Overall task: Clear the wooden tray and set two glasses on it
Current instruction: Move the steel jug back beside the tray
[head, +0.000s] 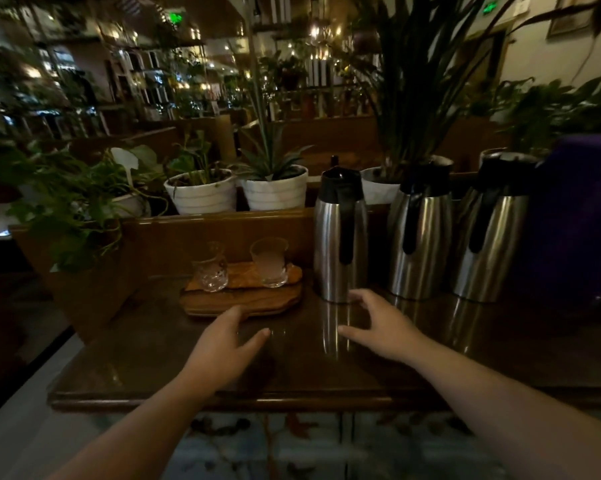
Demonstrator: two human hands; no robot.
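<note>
A wooden tray point(223, 301) lies on the dark table point(153, 358), towards its back left. Two clear glasses stand upright on the tray: a patterned one point(210, 270) at the left and a frosted one point(270, 263) at the right. A lighter wooden piece point(242, 276) lies along the tray's back, between and under the glasses. My left hand point(223, 344) hovers just in front of the tray's near edge, fingers apart and empty. My right hand point(378, 325) is spread open over the table, to the right of the tray and close to the nearest jug's base.
Three steel thermos jugs point(339, 237), point(418, 230), point(489, 230) stand in a row right of the tray. White plant pots point(202, 195), point(275, 188) sit on the ledge behind. A leafy plant point(74, 209) overhangs the left. A purple object point(576, 220) stands far right.
</note>
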